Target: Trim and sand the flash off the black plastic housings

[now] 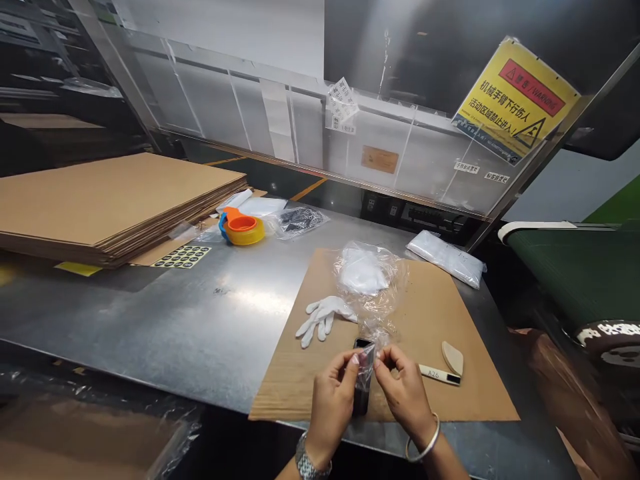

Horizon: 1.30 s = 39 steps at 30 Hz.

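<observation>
My left hand (336,390) pinches one side of the gathered mouth of a clear plastic bag (397,267). Opposite it, a short gap away, my right hand (401,385) grips the other side between thumb and fingers. White contents, perhaps cloth, show inside the bag, which lies on a cardboard sheet (285,373). Partly hidden under the bag's neck and my hands is a black phone-like object (361,405). A white glove (325,319) rests left of the bag. To the right of my right hand are a pale strip marked A26 (433,375) and a beige rounded wedge (453,358).
A tall cardboard stack (125,200) covers the left of the metal table (150,333). Near it are an orange and yellow tape dispenser (243,228), a sticker sheet (181,257) and a plastic bag with dark contents (300,221). A white plastic packet (447,258) lies at the right edge, beside a green conveyor belt (575,267).
</observation>
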Available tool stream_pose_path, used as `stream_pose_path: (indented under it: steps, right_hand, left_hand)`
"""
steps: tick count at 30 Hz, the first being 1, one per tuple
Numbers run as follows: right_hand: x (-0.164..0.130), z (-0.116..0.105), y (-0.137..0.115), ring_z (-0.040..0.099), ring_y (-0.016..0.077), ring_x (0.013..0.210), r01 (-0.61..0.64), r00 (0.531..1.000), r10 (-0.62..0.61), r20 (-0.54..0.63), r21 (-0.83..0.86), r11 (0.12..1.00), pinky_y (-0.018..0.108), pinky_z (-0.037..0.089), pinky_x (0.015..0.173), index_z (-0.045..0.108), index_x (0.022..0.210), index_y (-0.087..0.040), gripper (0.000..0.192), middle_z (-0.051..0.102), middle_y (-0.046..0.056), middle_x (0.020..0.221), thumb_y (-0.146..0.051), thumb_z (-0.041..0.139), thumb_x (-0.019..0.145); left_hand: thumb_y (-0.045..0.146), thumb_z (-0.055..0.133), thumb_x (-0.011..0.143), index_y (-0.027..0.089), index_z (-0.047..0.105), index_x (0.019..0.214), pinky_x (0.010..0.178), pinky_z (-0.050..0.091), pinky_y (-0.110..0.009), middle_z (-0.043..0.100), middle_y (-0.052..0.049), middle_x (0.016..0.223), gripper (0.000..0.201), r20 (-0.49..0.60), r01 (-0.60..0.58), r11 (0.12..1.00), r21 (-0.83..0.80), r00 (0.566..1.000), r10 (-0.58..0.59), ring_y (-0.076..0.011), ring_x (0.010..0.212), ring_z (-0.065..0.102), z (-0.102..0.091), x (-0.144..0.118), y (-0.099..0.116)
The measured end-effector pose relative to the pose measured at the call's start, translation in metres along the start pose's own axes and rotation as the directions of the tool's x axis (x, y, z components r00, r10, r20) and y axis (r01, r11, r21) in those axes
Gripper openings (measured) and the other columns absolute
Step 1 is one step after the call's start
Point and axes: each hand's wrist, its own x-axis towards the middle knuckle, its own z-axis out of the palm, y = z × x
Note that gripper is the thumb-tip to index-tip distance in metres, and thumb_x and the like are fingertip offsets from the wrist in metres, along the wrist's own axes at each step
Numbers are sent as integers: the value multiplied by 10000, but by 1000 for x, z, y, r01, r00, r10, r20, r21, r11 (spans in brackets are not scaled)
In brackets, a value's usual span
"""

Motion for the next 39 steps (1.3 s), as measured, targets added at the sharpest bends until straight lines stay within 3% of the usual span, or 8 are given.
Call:
stream_pose_path:
  steps: [4,8,12,15,19,26,33,39]
  right_hand:
    - [-3,-1,-5,453,120,605,102,994,-96,50,-136,985,230,347,583,492,690,-182,138,500,-10,641,-216,476,822]
    - [-5,8,-12,456,167,691,244,963,-212,164,-213,946,282,340,654,536,687,-197,117,532,22,704,-166,476,783]
    - [-6,17,-7,495,193,792,227,969,-198,148,-215,950,305,363,720,567,816,-208,144,572,52,808,-193,424,827]
    - [-9,23,13,516,218,792,62,998,-59,19,-223,973,328,366,701,551,865,-190,152,573,91,822,-292,440,847]
    - [-17,30,45,498,205,587,-168,986,164,-40,-154,974,297,328,550,472,642,-218,227,452,15,532,-396,587,722]
    - [-46,27,49,480,121,398,-495,861,436,261,236,836,210,281,361,454,760,-201,377,560,4,526,-577,426,776]
    - [-79,32,33,332,51,329,-629,777,481,406,503,592,171,198,336,456,879,-175,478,497,-48,441,-620,484,705]
    - [-85,43,36,316,42,310,-649,753,404,519,487,584,165,203,329,505,807,-179,408,463,-67,425,-583,538,754]
  left_hand:
    - [242,500,840,169,616,1040,769,494,-364,648,-106,948,242,-155,-120,975,187,976,150,-224,865,609,-4,-3,-11]
    - [172,540,796,271,666,1005,746,460,-331,642,-45,828,264,-86,-356,853,382,905,416,-186,787,582,-19,-4,-17]
    - [151,514,808,236,693,875,640,448,-275,593,-16,661,210,-89,-360,780,512,881,465,-152,639,551,-43,8,-30]
    - [143,459,839,176,665,905,660,442,-291,575,-35,708,218,-195,-237,743,625,875,443,-166,666,550,-60,18,-43]
    - [165,464,836,148,645,911,669,427,-329,558,-49,732,197,-189,-122,669,734,908,373,-203,693,535,-75,14,-56]
    - [277,516,826,188,585,642,684,406,-354,536,-78,781,216,-70,-105,584,805,960,269,-233,750,459,-76,-11,-54]
    - [277,461,864,197,562,663,669,386,-332,546,-43,694,239,64,-159,636,755,983,170,-209,709,483,-66,-22,-57]
    - [310,427,878,193,579,727,624,388,-306,585,-36,702,244,87,-111,725,680,994,71,-198,694,535,-58,-27,-58]
